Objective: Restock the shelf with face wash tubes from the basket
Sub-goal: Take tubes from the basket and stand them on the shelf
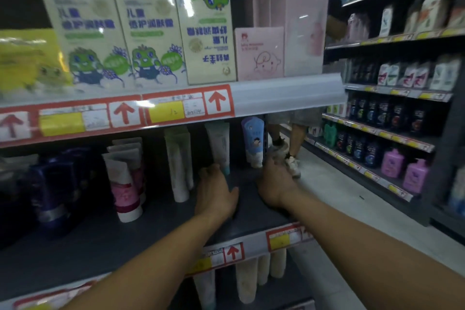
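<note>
Head view: both bare arms reach into the dark middle shelf [141, 231] of a shop aisle. The left hand [216, 191] rests at the foot of a pale face wash tube with a teal cap [219, 147] standing upright on that shelf; its fingers curl toward the tube's base, but blur hides whether they actually hold it. The right hand [275, 184] lies near the shelf's right end, just below a blue tube with a cartoon child [253, 142]; its fingers are bent forward, and I cannot tell if they hold anything. To the left stand whitish tubes [178, 163], then white tubes with pink bands [125, 184], then dark blue tubes [54, 184], all cap down. No writing on any tube can be read.

On the shelf above stand cream boxes with a green cartoon figure [88, 22] and blue Chinese lettering that begins with 儿童; the rest is too blurred. One like box [205, 22] stands upside down. Beside it are pink boxes [260, 54] with a line-drawn baby face. The price rail [120, 114] carries red arrows pointing up and yellow tags, their handwriting illegible. Across the aisle, another rack [392, 108] holds dark and purple bottles, and a person's legs [289, 146] stand on the floor.
</note>
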